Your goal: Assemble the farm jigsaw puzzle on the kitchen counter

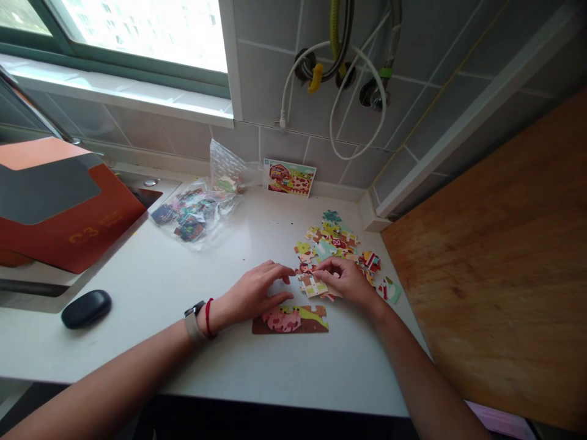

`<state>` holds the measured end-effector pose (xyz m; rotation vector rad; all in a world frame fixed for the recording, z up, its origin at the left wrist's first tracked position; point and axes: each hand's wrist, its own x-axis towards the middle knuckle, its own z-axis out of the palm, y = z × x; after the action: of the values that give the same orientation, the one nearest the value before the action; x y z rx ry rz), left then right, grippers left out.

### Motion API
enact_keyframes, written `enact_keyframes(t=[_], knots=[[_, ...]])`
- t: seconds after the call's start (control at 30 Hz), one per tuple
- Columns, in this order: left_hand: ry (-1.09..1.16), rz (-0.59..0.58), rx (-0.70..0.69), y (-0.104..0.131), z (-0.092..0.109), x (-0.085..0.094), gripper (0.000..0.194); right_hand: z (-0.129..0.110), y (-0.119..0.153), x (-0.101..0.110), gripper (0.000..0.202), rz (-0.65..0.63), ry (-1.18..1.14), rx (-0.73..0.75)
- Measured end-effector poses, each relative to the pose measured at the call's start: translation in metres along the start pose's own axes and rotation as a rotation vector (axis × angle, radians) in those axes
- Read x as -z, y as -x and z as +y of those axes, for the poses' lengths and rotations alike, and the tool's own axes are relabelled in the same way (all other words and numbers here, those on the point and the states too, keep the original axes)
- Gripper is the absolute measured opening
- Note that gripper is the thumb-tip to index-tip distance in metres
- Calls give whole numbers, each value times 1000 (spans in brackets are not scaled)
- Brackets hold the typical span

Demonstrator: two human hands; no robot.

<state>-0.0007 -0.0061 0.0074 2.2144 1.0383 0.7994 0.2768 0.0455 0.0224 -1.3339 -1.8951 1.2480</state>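
A strip of joined puzzle pieces (290,320) with a pink spotted animal lies near the counter's front. My left hand (257,289) hovers just above its left part, fingers apart and holding nothing, fingertips toward the loose pile. At the near side of the heap of loose puzzle pieces (337,242), my right hand (345,280) has thumb and forefinger pinched together on a puzzle piece (313,285); the fingers partly cover it. A picture card (290,178) of a farm scene leans against the tiled wall.
Clear plastic bags (195,211) with more puzzle pieces sit at the back left. An orange-red folder or box (68,208) and a black oval case (86,308) are at the left. A wooden panel (495,263) borders the right; hoses and a white cable (330,122) hang above.
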Motion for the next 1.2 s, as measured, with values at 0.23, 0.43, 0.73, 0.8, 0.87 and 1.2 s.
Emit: enact_keyframes(t=[0.23,0.43,0.73,0.8,0.87,1.2], knots=[[1,-119,-145,-1,15,0,23,2,0,14,24,-61,287,-20],[-58,-262,-290,8,32,-14,54,5,1,29,25,-174,344,-70],[-181,-271,-264,11,28,-20,46,0,8,44,23,-342,395,-181],[-181,-250,-268,11,27,-19,41,-1,9,45,23,-354,409,-190],[-179,-245,-265,10,26,-18,39,-3,10,44,24,-371,413,-197],[-97,-220,-296,5,21,-15,37,-5,11,51,25,-398,397,-191]])
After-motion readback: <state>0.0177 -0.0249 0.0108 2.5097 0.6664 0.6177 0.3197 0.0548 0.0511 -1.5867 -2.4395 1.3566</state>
